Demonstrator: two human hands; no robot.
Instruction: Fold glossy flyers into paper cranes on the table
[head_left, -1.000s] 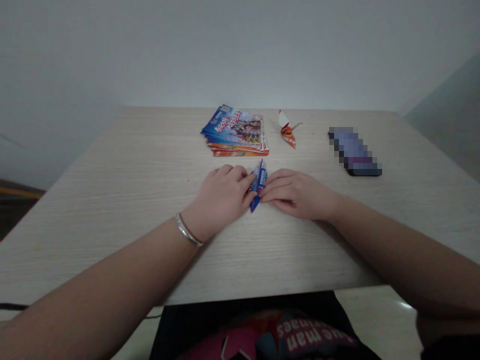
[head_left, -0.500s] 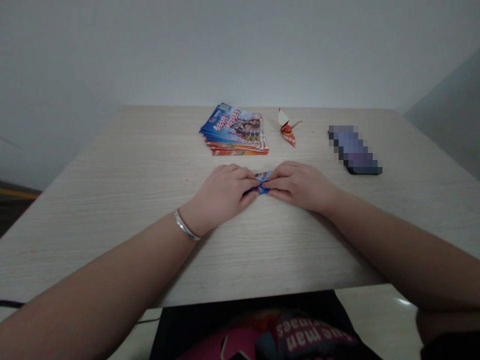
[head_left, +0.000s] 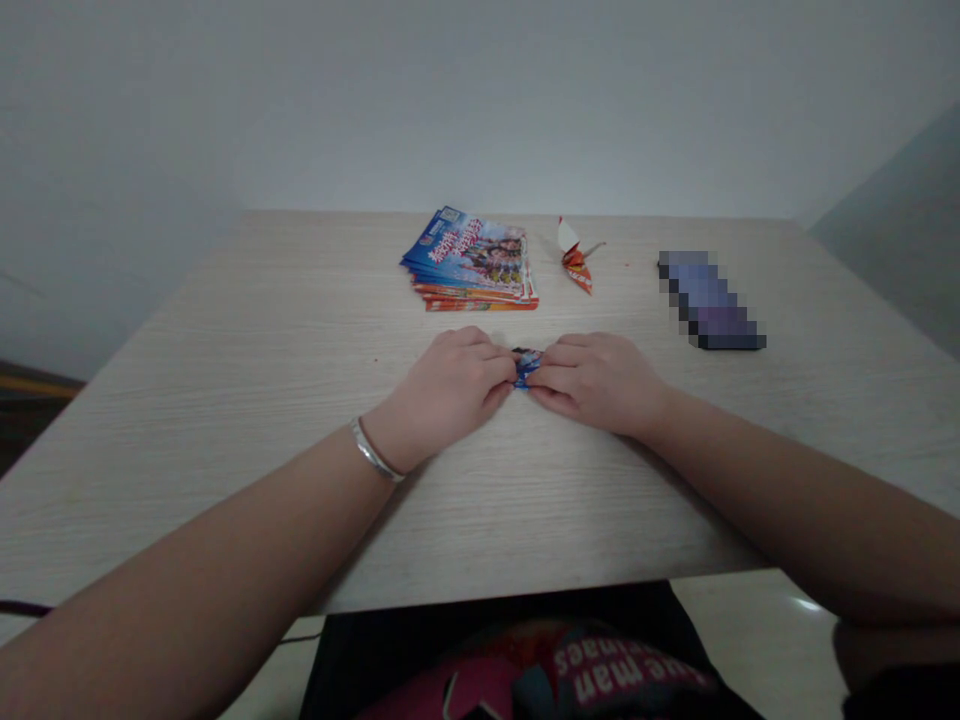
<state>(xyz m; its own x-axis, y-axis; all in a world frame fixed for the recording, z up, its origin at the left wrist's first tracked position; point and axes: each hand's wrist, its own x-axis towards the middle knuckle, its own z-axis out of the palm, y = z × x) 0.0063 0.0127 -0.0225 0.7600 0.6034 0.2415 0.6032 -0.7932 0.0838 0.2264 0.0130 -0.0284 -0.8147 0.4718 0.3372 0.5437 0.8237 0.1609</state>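
A small folded piece of blue printed paper lies on the table between my hands, its outer ends covered by my fingers. My left hand, with a silver bracelet at the wrist, grips the paper's left side, fingers bent and thumb low. From the other side my right hand holds the right part, its fingertips pressed on the paper. Just beyond them sits a fanned stack of printed leaflets, blue on top and orange-edged below. A folded orange and white paper crane rests to the right of the stack.
A phone with a blurred-out screen lies at the right on the pale wood-grain table. The wall stands behind the table's far edge. My lap and printed clothing show below the near edge.
My right hand has shifted slightly down, and its fingers sit differently on the paper. The left hand stays almost in place, and the paper's visible part has changed a little.
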